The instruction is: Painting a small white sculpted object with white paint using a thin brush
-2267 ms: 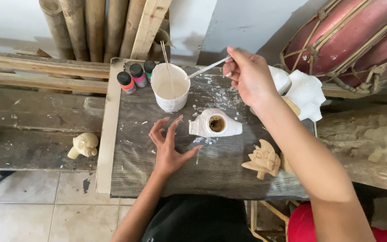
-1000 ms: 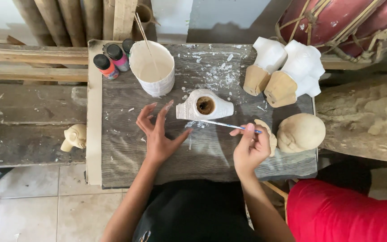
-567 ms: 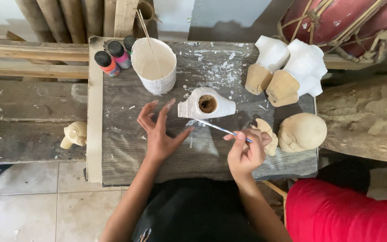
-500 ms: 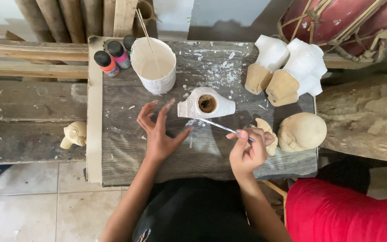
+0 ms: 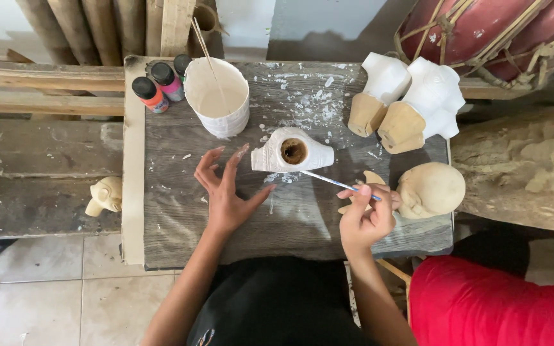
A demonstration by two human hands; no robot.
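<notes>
One white figure (image 5: 293, 151) just beyond brush (image 5: 335, 184), right hand (image 5: 367, 218) gripping

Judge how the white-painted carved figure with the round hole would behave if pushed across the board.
The white-painted carved figure lies low and broad, so it would probably slide rather than tip. Its paint looks fresh, likely smearing under fingers. The hollow suggests it is fairly light.

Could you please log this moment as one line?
left hand: fingers spread on board | right hand: holds brush | brush tip at white carving
</notes>
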